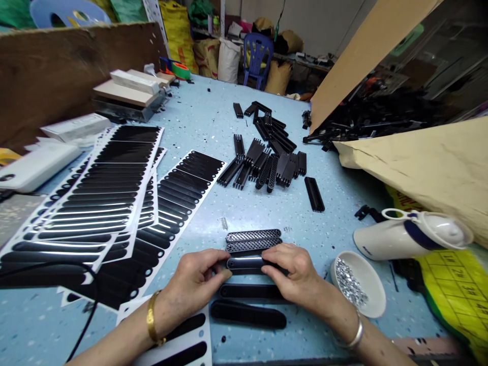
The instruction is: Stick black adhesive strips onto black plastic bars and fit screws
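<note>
My left hand [200,277] pinches the left end of a long black plastic strip [246,264] with rounded ends and a glossy top. Fingers of my right hand [293,269] close on its other end, hiding that part. Just beyond it lie two black strips with a lattice pattern [253,240], side by side. Nearer to me are a smooth black strip [247,291], partly under my right hand, and a wider black rounded piece [247,314]. Beneath my left forearm is a white sheet with black strip stickers [186,338].
Sticker sheets [114,178] overlap at left, with a black cable [89,315] across them. A pile of black plastic pieces [263,157] lies farther back. At right are a bowl of small shiny metal parts [375,290] and a white jug [396,236] on its side.
</note>
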Demonstrator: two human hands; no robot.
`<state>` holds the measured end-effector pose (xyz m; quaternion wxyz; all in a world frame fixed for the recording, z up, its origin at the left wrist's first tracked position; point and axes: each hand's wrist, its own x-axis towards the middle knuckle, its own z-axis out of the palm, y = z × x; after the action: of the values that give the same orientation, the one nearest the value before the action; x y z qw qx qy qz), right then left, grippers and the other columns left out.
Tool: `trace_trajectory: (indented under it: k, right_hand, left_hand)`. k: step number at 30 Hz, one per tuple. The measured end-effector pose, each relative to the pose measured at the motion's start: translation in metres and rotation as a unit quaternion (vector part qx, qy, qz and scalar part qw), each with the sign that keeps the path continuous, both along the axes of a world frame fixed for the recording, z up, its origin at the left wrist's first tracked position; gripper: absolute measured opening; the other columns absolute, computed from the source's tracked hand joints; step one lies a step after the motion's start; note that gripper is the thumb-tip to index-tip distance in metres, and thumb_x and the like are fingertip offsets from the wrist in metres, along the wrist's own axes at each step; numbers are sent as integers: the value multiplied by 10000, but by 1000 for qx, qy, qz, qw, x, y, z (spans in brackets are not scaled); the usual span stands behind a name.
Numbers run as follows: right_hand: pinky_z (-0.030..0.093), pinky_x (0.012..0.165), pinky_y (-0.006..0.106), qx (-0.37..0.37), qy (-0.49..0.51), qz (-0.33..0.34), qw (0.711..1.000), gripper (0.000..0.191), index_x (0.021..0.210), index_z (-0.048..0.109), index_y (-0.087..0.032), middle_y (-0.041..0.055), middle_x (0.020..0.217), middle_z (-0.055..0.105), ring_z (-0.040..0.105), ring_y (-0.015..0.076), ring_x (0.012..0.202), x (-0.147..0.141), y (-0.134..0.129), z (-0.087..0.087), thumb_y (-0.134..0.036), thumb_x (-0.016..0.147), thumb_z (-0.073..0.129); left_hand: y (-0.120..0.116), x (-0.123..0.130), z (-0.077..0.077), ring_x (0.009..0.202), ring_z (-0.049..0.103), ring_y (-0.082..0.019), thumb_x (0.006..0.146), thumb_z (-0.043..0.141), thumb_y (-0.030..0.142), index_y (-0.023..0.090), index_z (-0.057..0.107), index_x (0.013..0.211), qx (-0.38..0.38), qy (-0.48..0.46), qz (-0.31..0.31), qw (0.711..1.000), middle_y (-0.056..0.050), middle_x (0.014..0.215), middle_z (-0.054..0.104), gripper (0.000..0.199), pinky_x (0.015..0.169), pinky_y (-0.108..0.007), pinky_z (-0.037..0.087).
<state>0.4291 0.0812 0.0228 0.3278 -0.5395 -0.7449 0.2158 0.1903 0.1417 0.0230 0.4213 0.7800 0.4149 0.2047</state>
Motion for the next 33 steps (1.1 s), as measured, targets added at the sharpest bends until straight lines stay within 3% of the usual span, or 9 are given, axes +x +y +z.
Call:
trace_trajectory:
  k: [5, 19, 29, 33]
  right_hand:
    - [541, 699, 347, 13, 27, -15, 999, 150, 938, 748, -178, 77, 894, 752, 693, 203, 771, 2, -2, 0, -158, 813, 667]
    - [544, 711, 369, 5, -6, -14, 1000, 145, 924, 751, -157, 88, 863, 745, 683, 215, 746, -3, -1, 0, -168, 816, 655]
    - [526, 688, 366, 9, -15, -29, 999, 121, 903, 737, -174, 74, 833, 737, 678, 216, 732, -4, -5, -5, -181, 817, 652]
    - [524, 673, 362, 9, -9, -32, 999, 118, 892, 738, -161, 78, 821, 735, 678, 217, 729, -6, -5, -5, -175, 814, 650]
  left_hand:
    - [0, -1, 0, 668, 674, -158, 837, 552, 273, 158, 720, 950, -5, 1, -13, 1000, -35, 778, 739, 232, 656, -263, 543]
    - [0, -1, 0, 628, 668, -157, 839, 545, 277, 151, 717, 936, -5, -7, -12, 1000, -32, 736, 730, 234, 614, -265, 537]
    - [-1, -1, -4, 582, 663, -119, 825, 585, 212, 181, 713, 922, 69, -23, 8, 997, 12, 711, 729, 163, 564, -203, 520]
    - [-1, -2, -6, 644, 695, -111, 827, 604, 175, 190, 707, 963, 110, -54, 13, 992, 12, 796, 752, 172, 610, -183, 544]
